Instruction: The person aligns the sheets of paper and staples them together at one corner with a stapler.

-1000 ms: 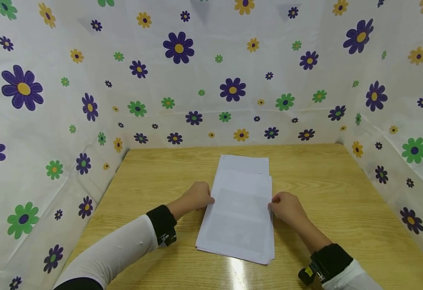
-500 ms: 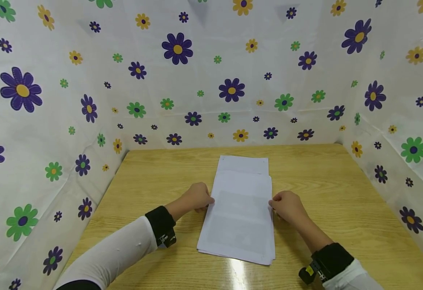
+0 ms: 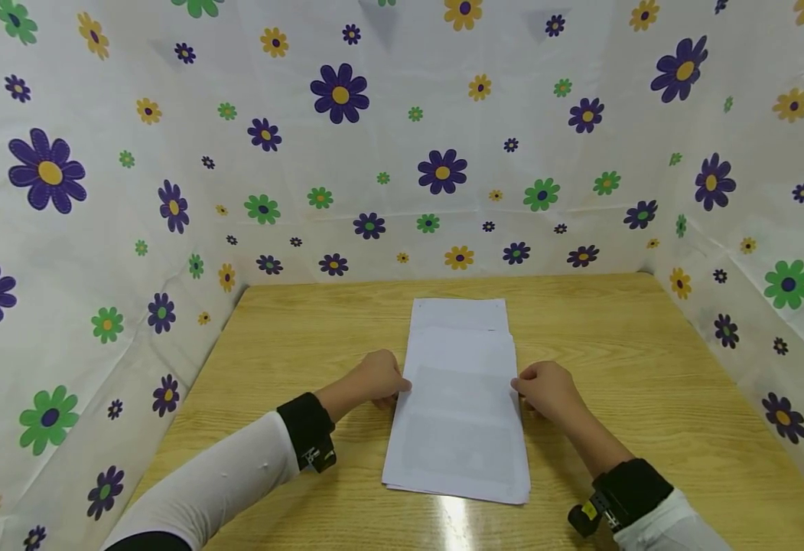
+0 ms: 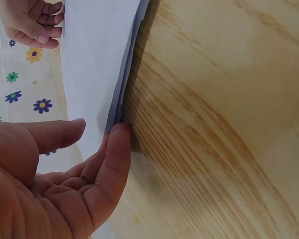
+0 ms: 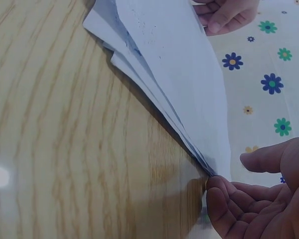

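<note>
A stack of white paper sheets (image 3: 460, 413) lies on the wooden table between both hands. Its sheets are slightly uneven, and the upper ones leave a strip at the far end of a lower sheet uncovered. At the left edge, my left hand (image 3: 377, 379) touches the stack; in the left wrist view its bent fingertips (image 4: 120, 134) meet the sheet edges and the thumb overlaps the top face. My right hand (image 3: 546, 390) touches the opposite edge. In the right wrist view its fingertips (image 5: 217, 186) are at the edges, with the thumb held apart above.
The wooden table (image 3: 291, 321) surrounds the stack, with a bright reflection near its front. A white flower-patterned cloth (image 3: 388, 138) encloses the back and both sides. Black bands with small cameras circle both wrists over white sleeves (image 3: 236, 467).
The stack has turned slightly: its near end has shifted right and its far end a little left. Both hands stay at its side edges, the left one moving only slightly.
</note>
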The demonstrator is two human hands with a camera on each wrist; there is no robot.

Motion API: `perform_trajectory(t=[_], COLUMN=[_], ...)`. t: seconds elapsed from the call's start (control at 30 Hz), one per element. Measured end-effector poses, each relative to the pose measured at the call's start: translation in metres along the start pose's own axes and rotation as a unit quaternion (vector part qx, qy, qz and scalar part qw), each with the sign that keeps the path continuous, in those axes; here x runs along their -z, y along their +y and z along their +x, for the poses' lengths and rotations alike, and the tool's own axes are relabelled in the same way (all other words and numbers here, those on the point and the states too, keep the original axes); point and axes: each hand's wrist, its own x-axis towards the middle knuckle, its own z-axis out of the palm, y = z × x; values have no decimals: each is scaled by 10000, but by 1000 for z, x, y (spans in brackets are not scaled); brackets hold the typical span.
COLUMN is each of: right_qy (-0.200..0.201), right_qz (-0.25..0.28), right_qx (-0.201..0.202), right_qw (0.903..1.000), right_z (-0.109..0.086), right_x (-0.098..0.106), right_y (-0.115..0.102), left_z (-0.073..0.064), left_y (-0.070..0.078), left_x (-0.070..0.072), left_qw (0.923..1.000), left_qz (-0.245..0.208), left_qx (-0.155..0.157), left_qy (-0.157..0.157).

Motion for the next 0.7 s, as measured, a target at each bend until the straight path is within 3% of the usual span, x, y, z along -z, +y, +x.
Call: perform_trajectory(t=[0.37, 0.7], right_qy=[9, -126], right_qz=[71, 211], right_qx=[-39, -43], right_qw=[10000, 9997], right_z=[3, 10], right_x=[-3, 1], right_y=[-3, 2], left_z=[-3, 1], left_y=[-3, -6], left_x=[-2, 1], left_qw=[9999, 9985], left_qz=[-92, -306], left_qx=[42, 345], left_qy=[-88, -295])
